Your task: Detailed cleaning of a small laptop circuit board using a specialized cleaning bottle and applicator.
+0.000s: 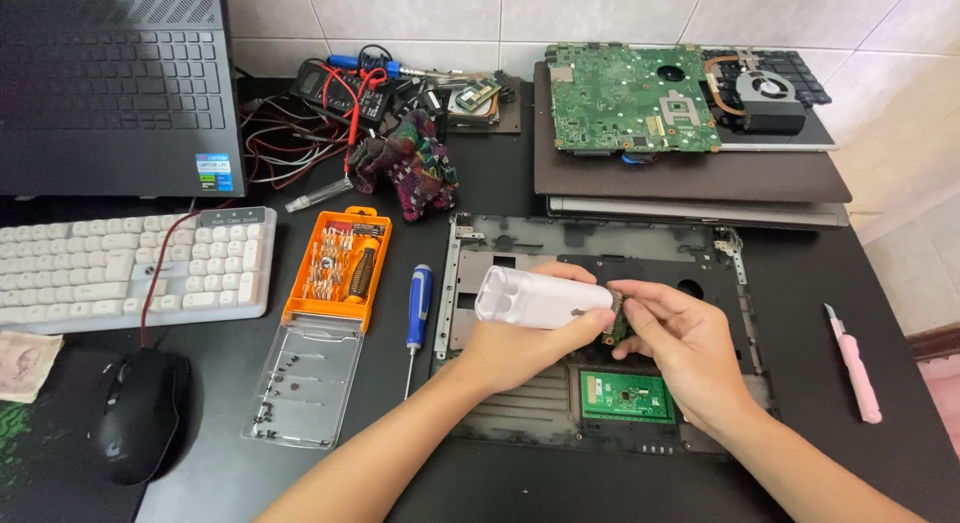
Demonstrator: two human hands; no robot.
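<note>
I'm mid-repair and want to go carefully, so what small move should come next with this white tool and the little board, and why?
Probably keep the small green board pinched steady in the right hand and bring the white handheld tool in the left hand squarely onto it. The tool's tip already meets the board, held above the open laptop base, so steadiness matters most.

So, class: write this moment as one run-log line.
left hand: holds white tool | right hand: pinches small green board | under them: open laptop shell | nearby: blue screwdriver

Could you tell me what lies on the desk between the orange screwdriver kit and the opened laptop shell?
In the head view, a blue-handled screwdriver lies between the orange kit and the laptop shell, tip toward the desk's near edge.
</note>
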